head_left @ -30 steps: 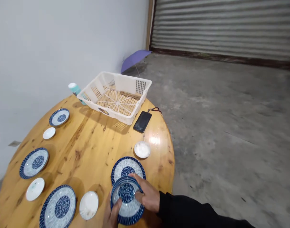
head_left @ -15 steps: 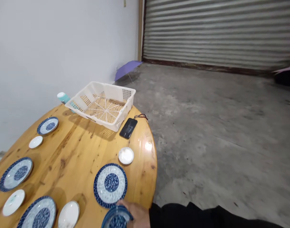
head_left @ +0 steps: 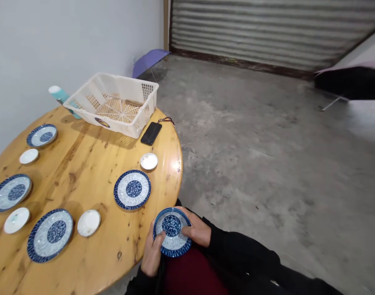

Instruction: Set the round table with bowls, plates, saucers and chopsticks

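Both my hands hold a stack of blue-patterned plates [head_left: 172, 230] just off the near edge of the round wooden table [head_left: 92, 172]. My left hand [head_left: 152, 255] grips the stack's near left rim, thumb on top. My right hand [head_left: 197, 230] wraps its right rim. On the table, closest to the stack, lies one blue-patterned plate [head_left: 132, 189] with a small white saucer [head_left: 149, 161] beyond it. Another blue plate [head_left: 50, 234] and white saucer [head_left: 88, 223] lie to the left.
A white plastic basket [head_left: 114, 104] stands at the table's far side, a black phone [head_left: 151, 133] beside it and a teal bottle [head_left: 60, 96] behind. More blue plates [head_left: 10, 191] [head_left: 41, 135] and white saucers [head_left: 16, 214] [head_left: 28, 155] lie at left. Concrete floor lies to the right.
The stack of plates has come off the table toward me, leaving one blue plate lying there. My view has swung right and pulled back.
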{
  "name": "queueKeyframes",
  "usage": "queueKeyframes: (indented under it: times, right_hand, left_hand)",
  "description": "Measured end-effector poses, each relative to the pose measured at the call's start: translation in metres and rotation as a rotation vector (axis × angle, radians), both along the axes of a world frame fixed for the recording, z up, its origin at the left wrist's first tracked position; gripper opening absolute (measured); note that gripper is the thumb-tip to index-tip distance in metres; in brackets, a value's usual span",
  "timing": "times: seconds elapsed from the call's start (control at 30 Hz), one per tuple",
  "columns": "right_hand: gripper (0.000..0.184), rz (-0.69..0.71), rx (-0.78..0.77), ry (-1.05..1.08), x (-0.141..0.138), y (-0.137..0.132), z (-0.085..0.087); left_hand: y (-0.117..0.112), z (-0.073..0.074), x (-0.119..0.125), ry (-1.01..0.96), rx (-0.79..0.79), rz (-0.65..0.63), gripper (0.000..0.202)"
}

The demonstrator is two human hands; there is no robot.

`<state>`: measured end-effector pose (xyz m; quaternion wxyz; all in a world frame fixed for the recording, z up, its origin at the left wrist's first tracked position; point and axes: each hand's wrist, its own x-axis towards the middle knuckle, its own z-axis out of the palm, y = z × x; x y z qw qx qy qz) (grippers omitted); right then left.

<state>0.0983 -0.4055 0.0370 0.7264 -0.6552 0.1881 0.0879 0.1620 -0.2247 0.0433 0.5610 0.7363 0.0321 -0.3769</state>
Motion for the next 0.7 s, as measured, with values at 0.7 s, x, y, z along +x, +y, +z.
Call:
queueKeyframes:
  times: [0.7]
  right_hand:
    - [0.06, -0.053, -0.044, 0.006, 0.015, -0.307, 0.009]
  left_hand:
    - [-0.31, 0.0, 0.023, -0.013, -0.189, -0.055, 0.059]
